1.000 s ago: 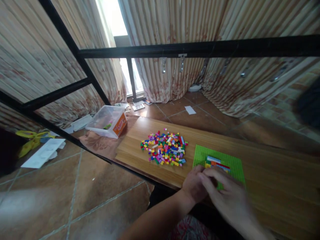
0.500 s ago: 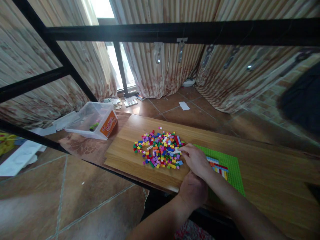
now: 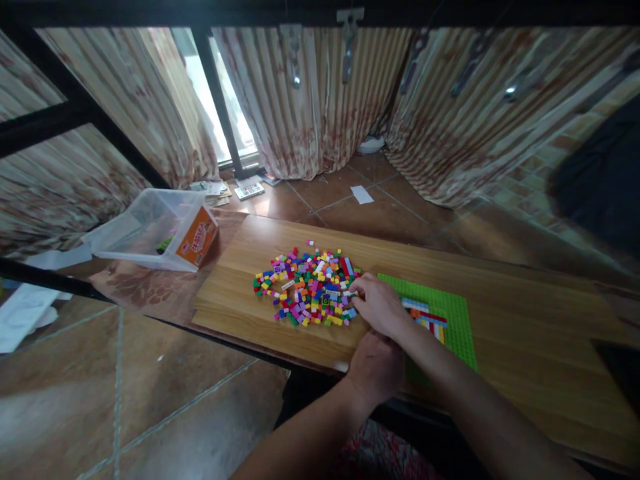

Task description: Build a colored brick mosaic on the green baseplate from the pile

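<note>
A pile of small toy building bricks point(image 3: 310, 283) in many colours lies on the wooden board. At its right edge, my right hand point(image 3: 377, 303) reaches in with fingers drawn together at the bricks; whatever is between the fingertips is too small to make out. My left hand point(image 3: 377, 365) rests at the near edge of the board, curled, its fingers mostly hidden beneath my right wrist. To the right is a green studded baseplate point(image 3: 459, 320), partly covered by my right forearm. Rows of red, white, yellow and blue bricks point(image 3: 429, 317) are set on it.
A clear plastic box point(image 3: 135, 253) with an orange label and a few green and pink pieces stands left of the wooden board point(image 3: 225, 293). A dark metal rail point(image 3: 150, 13) crosses above, with clips hanging from it. Papers point(image 3: 361, 195) lie on the tiled floor beyond.
My view has tipped down and shifted slightly, so everything sits higher and further left. Both hands stay in nearly the same place beside the pile; the fingertips have moved only slightly.
</note>
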A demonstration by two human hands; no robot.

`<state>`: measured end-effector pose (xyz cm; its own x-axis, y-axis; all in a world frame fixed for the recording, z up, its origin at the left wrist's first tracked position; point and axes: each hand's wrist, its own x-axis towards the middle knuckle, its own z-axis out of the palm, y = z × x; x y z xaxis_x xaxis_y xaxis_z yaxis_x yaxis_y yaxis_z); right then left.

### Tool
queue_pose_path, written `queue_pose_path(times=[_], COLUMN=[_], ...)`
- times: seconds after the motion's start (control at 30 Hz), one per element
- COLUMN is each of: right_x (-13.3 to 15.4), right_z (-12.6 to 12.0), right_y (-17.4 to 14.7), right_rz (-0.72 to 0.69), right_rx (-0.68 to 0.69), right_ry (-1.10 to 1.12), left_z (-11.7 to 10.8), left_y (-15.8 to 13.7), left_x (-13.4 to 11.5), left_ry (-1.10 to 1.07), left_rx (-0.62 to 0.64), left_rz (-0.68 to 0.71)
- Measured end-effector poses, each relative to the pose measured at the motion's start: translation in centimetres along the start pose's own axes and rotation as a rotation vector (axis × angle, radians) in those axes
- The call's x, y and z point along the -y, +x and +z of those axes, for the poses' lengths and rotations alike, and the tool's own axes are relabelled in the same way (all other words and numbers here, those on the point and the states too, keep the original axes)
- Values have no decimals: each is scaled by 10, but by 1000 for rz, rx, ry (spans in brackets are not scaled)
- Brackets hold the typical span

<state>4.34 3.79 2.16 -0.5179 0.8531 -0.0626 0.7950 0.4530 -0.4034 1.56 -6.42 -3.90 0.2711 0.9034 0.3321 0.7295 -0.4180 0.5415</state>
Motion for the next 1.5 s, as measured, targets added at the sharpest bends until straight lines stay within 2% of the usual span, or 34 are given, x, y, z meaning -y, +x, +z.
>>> queue_pose_path(times=[0.13, 0.3, 0.43, 0.53, 0.63, 0.8, 0.87, 0.97, 1.03, 1.1, 1.23, 1.33, 1.5], right_x=[1, 0, -2, -3, -7, -10, -8, -2, 3, 8, 20, 26, 34], right_z=[3, 4, -6, -17, -22, -16, -14, -12, -10, -7, 1, 2, -4], right_y=[0, 1, -11, -26, -37, -46, -48, -51, -53, -57, -65, -72, -80], right_rz=[-1, 1, -56, -128, -151, -143, -162, -206, -169, -51, 152, 196, 224], right_rx=[-30, -61, -172, -265, -294, -281, -241, -190, -198, -207, -109, -61, 30], right_ry=[20, 64, 224, 359, 443, 574, 618, 658, 705, 797, 1009, 1050, 1025], left_z=[-5, -9, -14, -25, -42, -71, -79, -87, -90, -92, -96, -101, -105], left_y=[2, 3, 0, -5, -11, -13, -8, 0, 2, 0, -7, -15, -30], left_x=[-1, -2, -4, -8, -12, -7, 0, 9, 12, 11, 2, -4, -6], left_ry=[-28, -105, -167, -306, -471, -776, -930, -1099, -1151, -1189, -1196, -1192, -1315], left_rx=[-12, -105, -133, -186, -279, -505, -488, -397, -391, -414, -432, -400, -363], left_rz=[-3, -36, -38, -86, -253, -680, -775, -808, -818, -825, -812, -827, -876])
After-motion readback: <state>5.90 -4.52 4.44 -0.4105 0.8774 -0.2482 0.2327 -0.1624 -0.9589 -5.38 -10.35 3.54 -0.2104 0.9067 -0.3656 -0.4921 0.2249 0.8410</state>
